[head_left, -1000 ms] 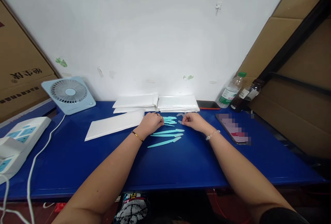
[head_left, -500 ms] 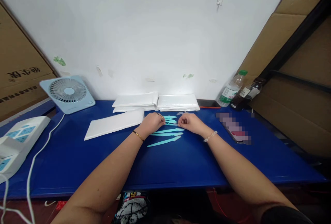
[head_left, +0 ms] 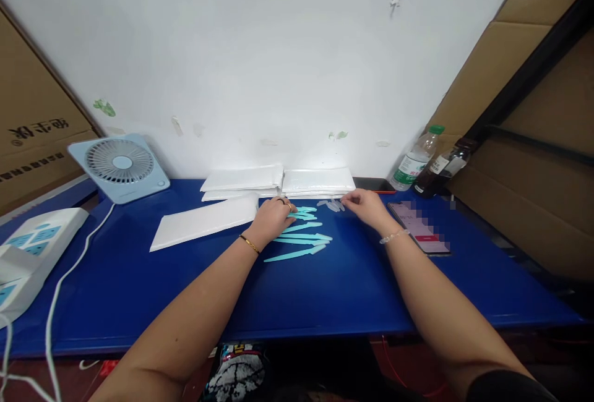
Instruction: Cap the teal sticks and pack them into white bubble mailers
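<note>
Turquoise tools (head_left: pixel 301 237) could scatter if the left hand (head_left: pixel 273 219) drags; whether it or the right hand (head_left: pixel 370 209) grips anything is unclear.

Left hand (head_left: pixel 273 216) and right hand (head_left: pixel 364 206) reach forward with fingers curled.

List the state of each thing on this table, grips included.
Left grip: curled over the turquoise tools; hold unclear.
Right grip: at the clear pieces; hold unclear.
Turquoise tools: loose, fanned out.
Clear pieces: loose, clustered.
White packets: piled, one apart.
Near phone: screen lit.
Orange-edged device: screen dark.
Green-capped bottle: closed, fill unclear.
Dark bottle: capped, part full.
Fan: spin unclear.
Power strip: power unclear.
</note>
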The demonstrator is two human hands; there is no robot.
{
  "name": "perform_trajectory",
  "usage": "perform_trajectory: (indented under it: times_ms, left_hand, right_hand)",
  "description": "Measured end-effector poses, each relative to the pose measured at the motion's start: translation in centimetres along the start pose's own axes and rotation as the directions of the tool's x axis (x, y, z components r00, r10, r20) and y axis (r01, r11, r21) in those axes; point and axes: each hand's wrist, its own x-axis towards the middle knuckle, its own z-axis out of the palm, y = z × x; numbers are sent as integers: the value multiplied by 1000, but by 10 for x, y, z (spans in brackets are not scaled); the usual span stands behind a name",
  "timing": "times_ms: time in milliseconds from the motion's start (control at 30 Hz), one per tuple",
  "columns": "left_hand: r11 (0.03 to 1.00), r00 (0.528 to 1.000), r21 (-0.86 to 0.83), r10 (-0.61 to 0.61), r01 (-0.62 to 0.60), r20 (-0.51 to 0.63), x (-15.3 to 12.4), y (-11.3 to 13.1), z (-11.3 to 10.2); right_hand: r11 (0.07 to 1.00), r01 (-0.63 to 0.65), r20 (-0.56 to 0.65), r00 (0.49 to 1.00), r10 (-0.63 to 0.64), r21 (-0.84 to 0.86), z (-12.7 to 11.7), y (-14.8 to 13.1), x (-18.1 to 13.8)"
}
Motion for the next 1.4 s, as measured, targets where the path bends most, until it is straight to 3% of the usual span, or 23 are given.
perform_trajectory:
  times_ms: [100, 367, 500, 667, 800, 900, 1067, 1400]
  left_hand:
    - [998, 1000, 61, -11, 10, 18, 1, 0, 0]
    - [998, 999, 52, 23, -24, 33, 3, -1, 1]
    - [997, 999, 68, 30, -33, 43, 2, 1, -2]
    - [998, 998, 56, 27, -30, 51, 1, 2, -4]
    - [999, 997, 34, 35, -37, 62, 0, -1, -3]
    - [999, 997, 24, 43, -45, 67, 0, -2, -2]
    - [999, 997, 20, 48, -49, 56, 1, -1, 0]
    - [996, 993, -8, 91, -91, 75, 2, 8, 1]
  right_hand:
    - [995, 3, -6, 1000, -3, -95, 3, 9, 3]
    - [946, 159, 152, 981, -119, -284, 18, -18, 1]
    - [969, 225, 224, 954, -198, -102, 15, -15, -3]
    - [983, 170, 197, 964, -181, 73, 12, -14, -7]
    - [968, 240, 267, 930, -251, 73, 9, -16, -7]
    - [970, 225, 296, 924, -241, 89, 10, -17, -7]
    - [964, 172, 297, 927, -228, 204, 16, -15, -8]
    - [950, 222, 305, 909, -284, 221, 30, -34, -11]
